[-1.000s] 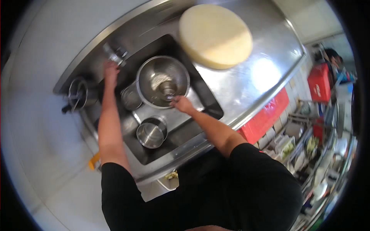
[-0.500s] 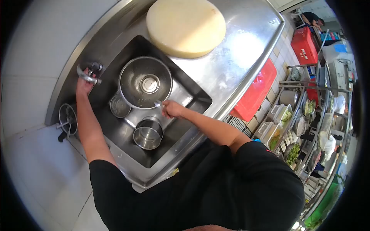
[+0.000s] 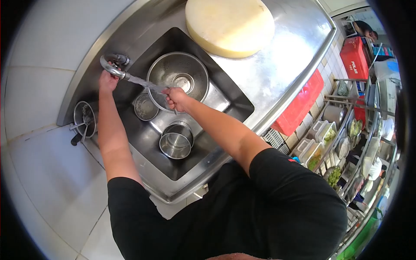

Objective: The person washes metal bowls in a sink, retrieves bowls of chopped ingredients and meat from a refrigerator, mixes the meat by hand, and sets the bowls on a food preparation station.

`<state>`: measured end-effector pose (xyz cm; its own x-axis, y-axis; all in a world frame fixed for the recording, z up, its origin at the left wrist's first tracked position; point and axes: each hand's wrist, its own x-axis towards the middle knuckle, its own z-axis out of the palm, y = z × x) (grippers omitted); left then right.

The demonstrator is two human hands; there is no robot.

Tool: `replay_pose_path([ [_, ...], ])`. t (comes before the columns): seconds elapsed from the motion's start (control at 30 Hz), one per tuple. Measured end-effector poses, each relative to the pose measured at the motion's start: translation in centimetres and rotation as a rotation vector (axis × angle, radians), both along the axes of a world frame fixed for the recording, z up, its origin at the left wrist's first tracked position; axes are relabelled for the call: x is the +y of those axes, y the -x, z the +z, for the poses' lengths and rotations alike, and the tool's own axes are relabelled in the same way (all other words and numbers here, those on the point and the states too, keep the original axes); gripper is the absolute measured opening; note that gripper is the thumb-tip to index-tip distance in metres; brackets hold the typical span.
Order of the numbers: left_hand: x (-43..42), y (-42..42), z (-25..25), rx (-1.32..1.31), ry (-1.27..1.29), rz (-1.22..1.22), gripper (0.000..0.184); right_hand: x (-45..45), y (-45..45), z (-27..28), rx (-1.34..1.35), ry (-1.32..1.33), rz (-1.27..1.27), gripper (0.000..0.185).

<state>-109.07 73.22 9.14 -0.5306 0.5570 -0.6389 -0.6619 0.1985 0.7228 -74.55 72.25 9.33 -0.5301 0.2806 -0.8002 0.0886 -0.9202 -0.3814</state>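
Water runs from the curved faucet toward the sink. My left hand is at the faucet, its fingers closed around the part under the spout. My right hand is closed on a small metal utensil, mostly hidden by the fingers, where the stream arrives. Beneath it, a large metal bowl sits in the sink with a small round metal piece inside. A small metal cup and a metal pot stand beside the bowl.
A thick round pale block lies on the steel counter. A wire-like metal item is left of the sink. Red boxes and shelves with food containers are at the right. A person is in the far background.
Water now flows from the faucet. My right hand has moved up from the bowl's near edge into the stream, with the utensil. My left hand has stayed at the faucet since half a second ago.
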Motion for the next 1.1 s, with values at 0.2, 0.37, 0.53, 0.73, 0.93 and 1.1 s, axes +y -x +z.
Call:
replay_pose_path([
  [0.2,-0.6,-0.2,-0.1,0.004,-0.054,-0.074,0.012,-0.1,1.8,-1.9,-0.081,-0.107,-0.022,0.022],
  [0.37,-0.6,-0.4,0.1,0.006,-0.096,-0.072,0.026,-0.1,1.8,-3.1,-0.084,-0.372,0.092,0.031],
  [0.53,-0.9,-1.0,0.5,0.043,-0.091,-0.058,0.022,0.0,2.3,-2.4,-0.104,-0.316,0.064,0.037],
  [0.73,-0.8,-2.1,1.5,0.071,-0.183,-0.060,0.024,0.4,2.6,-2.3,-0.128,-0.256,0.178,0.018],
  [0.93,-1.7,1.4,-2.2,0.086,-0.194,-0.167,0.052,0.9,1.8,-6.6,-0.099,-0.985,0.674,0.016],
  [1.1,-1.9,2.2,-2.2,0.043,-0.223,-0.174,0.037,1.8,-5.0,2.4,-0.160,-0.799,0.510,0.022],
])
